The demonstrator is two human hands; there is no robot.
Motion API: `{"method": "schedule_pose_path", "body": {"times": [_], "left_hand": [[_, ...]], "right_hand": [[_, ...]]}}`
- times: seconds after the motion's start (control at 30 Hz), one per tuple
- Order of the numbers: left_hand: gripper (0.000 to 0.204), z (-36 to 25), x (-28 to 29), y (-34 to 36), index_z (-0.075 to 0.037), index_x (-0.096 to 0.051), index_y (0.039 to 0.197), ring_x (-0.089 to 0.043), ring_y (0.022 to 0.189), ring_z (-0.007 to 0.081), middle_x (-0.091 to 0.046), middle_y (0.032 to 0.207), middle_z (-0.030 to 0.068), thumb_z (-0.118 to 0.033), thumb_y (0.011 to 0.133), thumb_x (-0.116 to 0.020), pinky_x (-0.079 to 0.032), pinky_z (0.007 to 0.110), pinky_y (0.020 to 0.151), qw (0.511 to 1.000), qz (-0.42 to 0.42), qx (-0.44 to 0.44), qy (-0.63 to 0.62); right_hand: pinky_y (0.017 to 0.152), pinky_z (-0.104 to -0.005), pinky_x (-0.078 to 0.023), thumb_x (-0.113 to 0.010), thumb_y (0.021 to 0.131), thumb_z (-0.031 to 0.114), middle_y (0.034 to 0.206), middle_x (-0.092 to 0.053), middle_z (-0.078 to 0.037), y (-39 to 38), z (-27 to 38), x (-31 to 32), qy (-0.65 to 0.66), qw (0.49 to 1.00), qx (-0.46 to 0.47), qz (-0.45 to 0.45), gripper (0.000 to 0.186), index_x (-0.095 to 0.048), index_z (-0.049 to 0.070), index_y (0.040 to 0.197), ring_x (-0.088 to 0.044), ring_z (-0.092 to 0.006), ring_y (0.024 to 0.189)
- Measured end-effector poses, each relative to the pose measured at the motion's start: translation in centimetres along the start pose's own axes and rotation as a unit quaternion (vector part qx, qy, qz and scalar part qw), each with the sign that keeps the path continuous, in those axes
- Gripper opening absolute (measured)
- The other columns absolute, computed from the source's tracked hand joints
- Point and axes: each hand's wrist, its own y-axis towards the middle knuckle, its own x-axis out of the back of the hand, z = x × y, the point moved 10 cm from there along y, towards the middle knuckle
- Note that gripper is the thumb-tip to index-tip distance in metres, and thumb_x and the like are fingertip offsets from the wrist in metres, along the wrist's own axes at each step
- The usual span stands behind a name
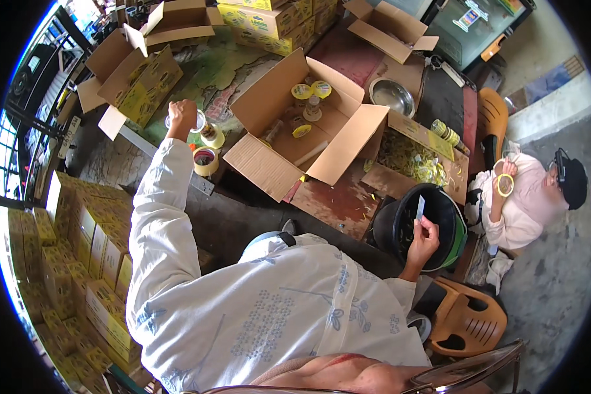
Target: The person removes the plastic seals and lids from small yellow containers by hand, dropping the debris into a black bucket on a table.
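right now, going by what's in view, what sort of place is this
Probably a small packing workshop: yellow-printed cartons are stacked at the left, and an open cardboard box on the worktable holds several round, yellow-faced items.

Number plate [69,136]: dark characters, left of the frame
Boxes [109,316]: printed labels, lower left
Sticker [470,16]: small print, upper right

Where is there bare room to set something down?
Best is the green tabletop, between the yellow carton and the open box. A mostly bare red patch lies between the open box and the black bucket. Crowded: beside the left hand, with round yellow things, and rightward, where the scrap box and metal bowl sit.
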Motion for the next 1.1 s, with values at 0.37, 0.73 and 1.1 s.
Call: {"method": "schedule_pose_path", "body": {"times": [0.37, 0.73, 1.1], "left_hand": [[0.024, -5.1, -11.0, 4.5, -0.014, -0.081, 0.087, -0.076, 0.093, 0.0242, -0.078, 0.09, 0.0074, -0.023, 0.065, -0.086, -0.058, 0.033, 0.069, 0.985, 0.033, -0.129, 0.112], [0.024, -8.4, -9.9, 4.1, -0.007, -0.08, 0.085, -0.076, 0.092, 0.0329, -0.077, 0.096, 0.0158, -0.009, 0.062, -0.086, -0.061, 0.042, 0.075, 0.994, -0.026, -0.107, 0.022], [0.024, -8.3, -8.6, 4.6, -0.01, -0.075, 0.098, -0.069, 0.107, 0.0296, -0.072, 0.109, 0.0119, -0.023, 0.079, -0.078, -0.054, 0.044, 0.087, 0.994, -0.017, -0.105, -0.006]], "right_hand": [[0.069, -0.0254, -0.045, -0.077, 0.088, -0.001, 0.088, -0.061, -0.002, -2.4, 0.3, 1.1, -0.077, 0.996, -0.041, -0.031, 0.013, -0.072, -0.002, 0.1, -0.057, -0.0101, 0.078], [0.068, -0.0261, -0.046, -0.078, 0.088, 0.002, 0.089, -0.062, -0.002, -2.6, 1.4, 1.0, -0.121, 0.989, -0.068, -0.048, 0.013, -0.073, 0.0, 0.1, -0.057, -0.0102, 0.078], [0.067, -0.026, -0.045, -0.078, 0.087, 0.001, 0.089, -0.064, -0.003, -1.8, 1.2, 0.7, -0.114, 0.99, -0.052, -0.068, 0.012, -0.073, 0.0, 0.098, -0.058, -0.0108, 0.076]]}}
